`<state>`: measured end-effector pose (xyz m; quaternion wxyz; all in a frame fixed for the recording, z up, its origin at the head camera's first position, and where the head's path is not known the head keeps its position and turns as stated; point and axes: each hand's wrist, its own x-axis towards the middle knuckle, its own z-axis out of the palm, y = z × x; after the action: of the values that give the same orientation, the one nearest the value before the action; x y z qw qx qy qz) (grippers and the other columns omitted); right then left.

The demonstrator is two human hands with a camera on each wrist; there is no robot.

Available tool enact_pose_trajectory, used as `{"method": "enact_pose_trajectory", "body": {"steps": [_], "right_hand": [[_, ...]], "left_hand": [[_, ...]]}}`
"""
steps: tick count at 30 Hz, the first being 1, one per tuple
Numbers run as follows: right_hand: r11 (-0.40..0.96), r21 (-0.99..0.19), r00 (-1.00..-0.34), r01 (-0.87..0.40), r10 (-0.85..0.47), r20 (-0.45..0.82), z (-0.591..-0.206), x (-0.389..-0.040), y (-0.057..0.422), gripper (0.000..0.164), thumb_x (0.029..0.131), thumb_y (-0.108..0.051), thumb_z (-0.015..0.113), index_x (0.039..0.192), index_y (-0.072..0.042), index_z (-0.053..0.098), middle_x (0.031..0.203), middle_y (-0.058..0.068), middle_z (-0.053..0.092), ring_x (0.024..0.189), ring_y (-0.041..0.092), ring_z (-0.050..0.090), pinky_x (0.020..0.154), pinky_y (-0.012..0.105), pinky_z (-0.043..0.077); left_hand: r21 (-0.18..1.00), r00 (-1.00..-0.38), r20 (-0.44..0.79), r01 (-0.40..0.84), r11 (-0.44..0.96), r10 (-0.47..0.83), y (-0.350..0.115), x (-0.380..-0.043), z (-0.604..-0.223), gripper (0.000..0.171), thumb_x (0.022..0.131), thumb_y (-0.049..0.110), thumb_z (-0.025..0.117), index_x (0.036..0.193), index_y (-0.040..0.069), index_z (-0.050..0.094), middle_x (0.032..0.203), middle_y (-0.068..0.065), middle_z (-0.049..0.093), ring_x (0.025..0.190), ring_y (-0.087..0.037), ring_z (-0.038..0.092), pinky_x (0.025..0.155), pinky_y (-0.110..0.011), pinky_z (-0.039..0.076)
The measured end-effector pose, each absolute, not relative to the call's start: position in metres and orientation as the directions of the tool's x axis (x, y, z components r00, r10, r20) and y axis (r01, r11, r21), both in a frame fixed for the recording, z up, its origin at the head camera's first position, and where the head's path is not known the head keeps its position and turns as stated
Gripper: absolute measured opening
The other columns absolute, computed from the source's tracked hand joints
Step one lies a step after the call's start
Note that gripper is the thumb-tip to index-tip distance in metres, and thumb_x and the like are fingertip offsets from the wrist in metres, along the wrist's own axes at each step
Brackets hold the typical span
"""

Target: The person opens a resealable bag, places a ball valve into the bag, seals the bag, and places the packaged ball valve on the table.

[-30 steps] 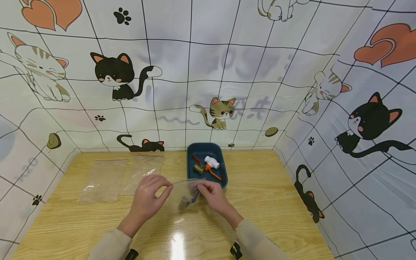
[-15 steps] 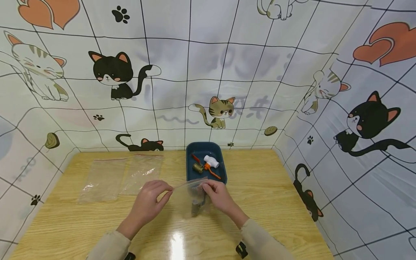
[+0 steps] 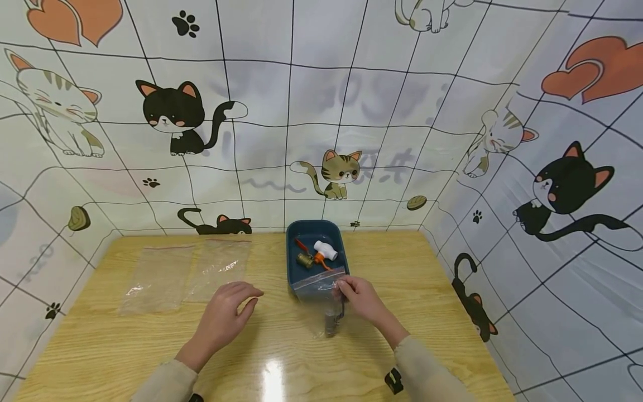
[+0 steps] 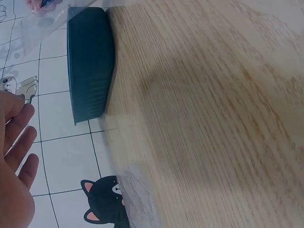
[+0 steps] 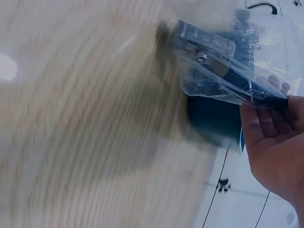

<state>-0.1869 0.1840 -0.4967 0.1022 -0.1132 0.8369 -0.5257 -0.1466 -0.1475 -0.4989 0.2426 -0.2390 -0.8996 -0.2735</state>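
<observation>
Apparently done: one bagged valve, pinched in right fingers; left fingers parted, empty. Seemingly remaining: brass valve, white valve.

Straight ahead it's the back wall, white sheeting ruled into big squares by thin, wavering black lines! Cartoon cats everywhere: a black-and-white cat sits left of centre, a brown striped cat lower and nearer the middle. Orange hearts up top left, a black paw print to their right, faint greyish smudges beyond. The creased right wall carries the same design! Down below, a pale wood-grain table reaches the sheeting, white glare gleaming on its near part.
</observation>
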Motion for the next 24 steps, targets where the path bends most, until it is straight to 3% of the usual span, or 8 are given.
{"method": "enact_pose_trajectory", "body": {"steps": [7,18,24], "right_hand": [[0.474,-0.881,-0.968,0.002,-0.220,-0.120,-0.498,-0.194,0.215,0.028,0.105,-0.014,0.043,0.102,0.004,0.064,0.095,0.016,0.068,0.086,0.020,0.068,0.076,0.035,0.059],[0.507,-0.859,-0.977,0.078,-0.132,-0.167,-0.499,-0.211,0.270,0.031,0.105,-0.011,0.041,0.108,0.011,0.062,0.099,0.022,0.068,0.084,0.016,0.066,0.071,0.028,0.056],[0.565,-0.816,-0.976,0.125,-0.076,-0.202,-0.503,-0.231,0.290,0.032,0.105,-0.010,0.039,0.113,0.012,0.061,0.102,0.024,0.067,0.085,0.018,0.067,0.073,0.033,0.058]], "left_hand": [[0.370,-0.760,0.580,0.566,0.737,0.293,-0.157,-0.145,-0.502,0.023,0.080,0.006,0.075,0.101,0.015,0.075,0.102,0.000,0.073,0.100,-0.020,0.068,0.090,-0.044,0.052],[0.364,-0.768,0.580,0.542,0.758,0.271,-0.170,-0.142,-0.502,0.028,0.079,0.006,0.076,0.106,0.016,0.073,0.106,-0.001,0.073,0.105,-0.022,0.067,0.093,-0.045,0.050],[0.357,-0.778,0.565,0.529,0.770,0.273,-0.175,-0.138,-0.501,0.028,0.080,0.008,0.076,0.106,0.018,0.073,0.106,0.001,0.073,0.106,-0.021,0.067,0.092,-0.045,0.051]]}}
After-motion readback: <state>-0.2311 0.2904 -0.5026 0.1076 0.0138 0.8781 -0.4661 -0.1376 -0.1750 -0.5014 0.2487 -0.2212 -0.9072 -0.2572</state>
